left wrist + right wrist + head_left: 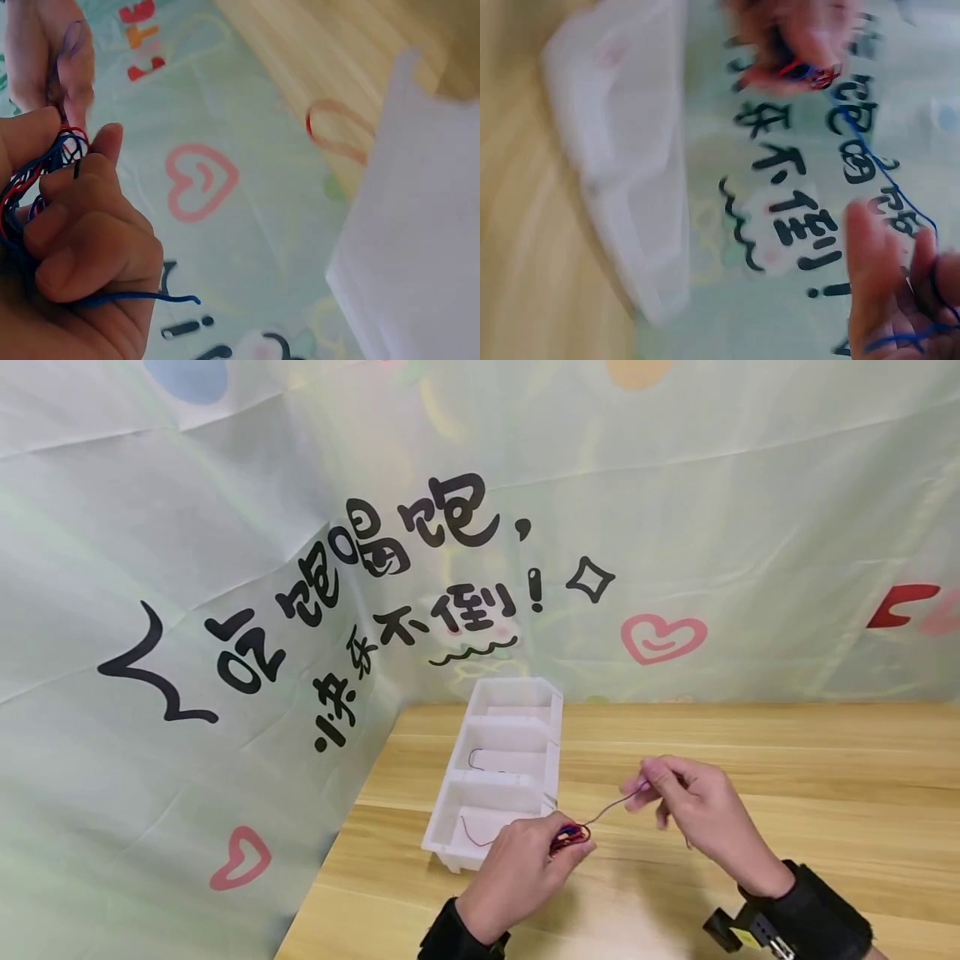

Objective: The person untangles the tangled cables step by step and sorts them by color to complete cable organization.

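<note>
Drawing one bluish wire [611, 803] out of a tangled bundle [572, 837] looks to be the step in hand. By the near right corner of the white tray [557, 735], the left hand [525, 856] grips the bundle of red and blue wires. Right of the tray, above the table [825, 827], the right hand [701, 806] pinches the bluish wire, which runs across to the bundle. A dark wire [470, 758] lies in the tray's middle compartment. Likely, the next move calls for a gentle pull by the right hand against a steady left.
</note>
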